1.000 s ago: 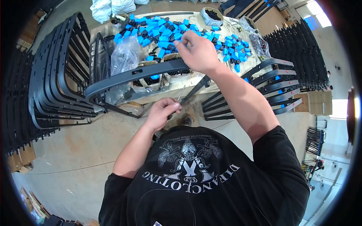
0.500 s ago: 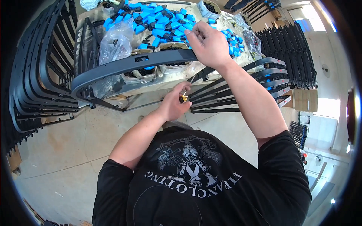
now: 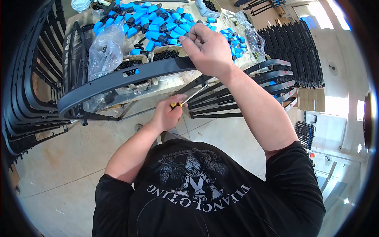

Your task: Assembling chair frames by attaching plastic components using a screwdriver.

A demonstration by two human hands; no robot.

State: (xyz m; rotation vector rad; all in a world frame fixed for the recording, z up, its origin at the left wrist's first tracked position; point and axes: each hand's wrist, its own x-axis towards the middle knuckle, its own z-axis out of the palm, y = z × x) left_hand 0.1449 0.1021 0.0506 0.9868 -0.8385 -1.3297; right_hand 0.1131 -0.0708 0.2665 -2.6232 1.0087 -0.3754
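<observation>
My left hand (image 3: 167, 114) is closed round the black and yellow handle of a screwdriver (image 3: 193, 94). Its metal shaft points up and right, with the tip by a black lower bar of a curved metal frame (image 3: 130, 75). This frame lies across the near edge of the workbench, its rounded end to the left. Over the frame's upper bar sits my right hand (image 3: 209, 49), fingers curled in and thumb bent. It hides part of the bar, and whatever its fingers hold cannot be made out.
Blue and black plastic parts (image 3: 158, 23) cover the workbench (image 3: 233, 23). Near its front edge are a clear plastic bag (image 3: 106, 51) and boxes of small black parts (image 3: 167, 53). Black frames stand stacked at left (image 3: 31, 87) and right (image 3: 290, 51); more bars (image 3: 272, 75) lie by my right forearm.
My left hand has turned and drawn down with the screwdriver, so more of the shaft shows. The right hand stays at the frame's bar. The whole view has shifted slightly.
</observation>
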